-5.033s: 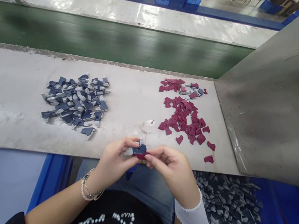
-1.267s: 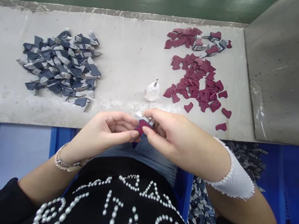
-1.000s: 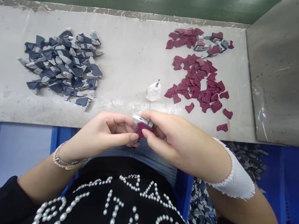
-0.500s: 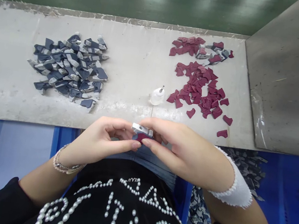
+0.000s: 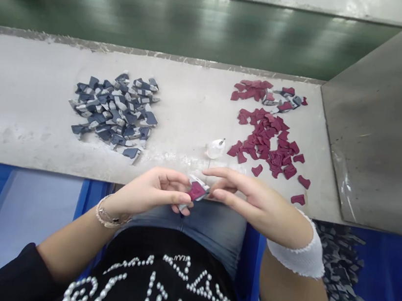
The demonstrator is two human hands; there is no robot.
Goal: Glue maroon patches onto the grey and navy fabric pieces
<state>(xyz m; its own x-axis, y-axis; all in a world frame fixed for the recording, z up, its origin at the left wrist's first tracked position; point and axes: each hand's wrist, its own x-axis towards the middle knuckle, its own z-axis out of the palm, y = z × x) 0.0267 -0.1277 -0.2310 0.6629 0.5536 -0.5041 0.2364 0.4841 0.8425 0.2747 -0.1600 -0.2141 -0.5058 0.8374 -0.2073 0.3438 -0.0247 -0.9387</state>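
My left hand (image 5: 157,189) pinches a small grey plastic part with a maroon inlay (image 5: 197,191) between thumb and fingers, just off the bench's front edge. My right hand (image 5: 245,193) is beside the part's right end, thumb and index finger spread; whether a fingertip touches it I cannot tell. Beyond the hands stands a small white round bottle with a thin metal tip (image 5: 216,148). To its right spreads a heap of loose maroon pieces (image 5: 264,134). A pile of grey and dark blue plastic parts (image 5: 117,110) lies on the left of the bench.
At the back right, several grey parts with maroon pieces (image 5: 283,101) lie by a smaller maroon heap (image 5: 251,89). A metal panel (image 5: 378,124) bounds the pale bench (image 5: 189,99) on the right. Below it, a blue bin (image 5: 385,273) holds many grey parts.
My right hand has let go of the part and its fingers have spread. The part has turned in my left hand, showing its maroon face. The camera view has tilted up.
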